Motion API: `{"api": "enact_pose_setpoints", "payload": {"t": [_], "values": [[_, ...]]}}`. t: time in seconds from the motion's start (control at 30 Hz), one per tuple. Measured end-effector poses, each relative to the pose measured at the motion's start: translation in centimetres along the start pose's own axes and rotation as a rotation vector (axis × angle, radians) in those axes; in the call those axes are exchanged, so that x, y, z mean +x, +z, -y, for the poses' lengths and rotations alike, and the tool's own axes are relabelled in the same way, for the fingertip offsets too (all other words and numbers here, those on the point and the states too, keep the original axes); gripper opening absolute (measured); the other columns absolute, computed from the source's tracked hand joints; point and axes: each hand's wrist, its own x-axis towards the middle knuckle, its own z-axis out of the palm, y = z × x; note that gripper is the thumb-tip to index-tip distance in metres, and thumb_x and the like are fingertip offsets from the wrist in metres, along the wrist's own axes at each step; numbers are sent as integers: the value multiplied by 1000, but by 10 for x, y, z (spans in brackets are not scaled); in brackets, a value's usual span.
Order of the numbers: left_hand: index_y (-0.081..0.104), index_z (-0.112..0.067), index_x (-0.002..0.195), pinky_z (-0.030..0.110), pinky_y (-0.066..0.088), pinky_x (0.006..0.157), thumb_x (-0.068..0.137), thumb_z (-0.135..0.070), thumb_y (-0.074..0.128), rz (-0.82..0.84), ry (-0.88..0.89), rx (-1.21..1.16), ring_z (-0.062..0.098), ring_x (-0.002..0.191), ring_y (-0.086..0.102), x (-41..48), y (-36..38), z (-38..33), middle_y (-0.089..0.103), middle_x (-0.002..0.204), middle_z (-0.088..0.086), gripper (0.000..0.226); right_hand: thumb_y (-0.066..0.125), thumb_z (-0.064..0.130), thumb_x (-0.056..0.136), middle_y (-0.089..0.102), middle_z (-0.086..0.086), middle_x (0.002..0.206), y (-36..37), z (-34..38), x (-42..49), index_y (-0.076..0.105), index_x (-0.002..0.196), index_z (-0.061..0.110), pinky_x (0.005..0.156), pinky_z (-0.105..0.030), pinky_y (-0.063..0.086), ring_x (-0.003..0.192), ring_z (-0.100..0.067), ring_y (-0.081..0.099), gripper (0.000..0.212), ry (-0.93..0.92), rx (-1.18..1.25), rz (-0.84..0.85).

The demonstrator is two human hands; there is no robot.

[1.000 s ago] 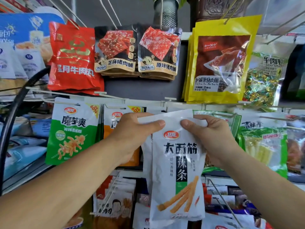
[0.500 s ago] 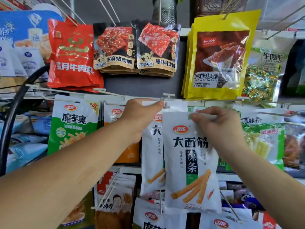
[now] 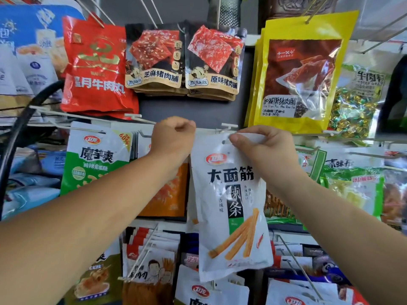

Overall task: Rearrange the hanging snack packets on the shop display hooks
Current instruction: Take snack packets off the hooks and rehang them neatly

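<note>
I see right hand (image 3: 262, 150) fingers pinching top edge of white snack packet (image 3: 233, 208) at white display hook (image 3: 229, 126) | left hand (image 3: 174, 139) fisted beside packet's top-left corner, holding what I cannot tell | packet tilted, mid-rack.

Dark display wall (image 3: 180, 108) with white wire hooks (image 3: 229, 126) in rows. Hung on top row: red packet (image 3: 94, 64), two dark jerky packets (image 3: 185, 60), yellow packet (image 3: 297, 73). Middle row: green-and-white packet (image 3: 97, 159), white snack packet (image 3: 231, 208).
</note>
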Motion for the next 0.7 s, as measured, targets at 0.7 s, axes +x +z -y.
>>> {"api": "enact_pose_setpoints", "payload": {"t": [0.7], "values": [[62, -23, 140, 33, 40, 113, 87, -21, 74, 616, 479, 608, 21, 136, 48, -57, 8, 67, 48, 149, 2, 54, 85, 36, 80, 57, -15, 109, 0, -77, -13, 71, 112, 14, 65, -42, 51, 95, -38, 59, 41, -648, -964, -163]]}}
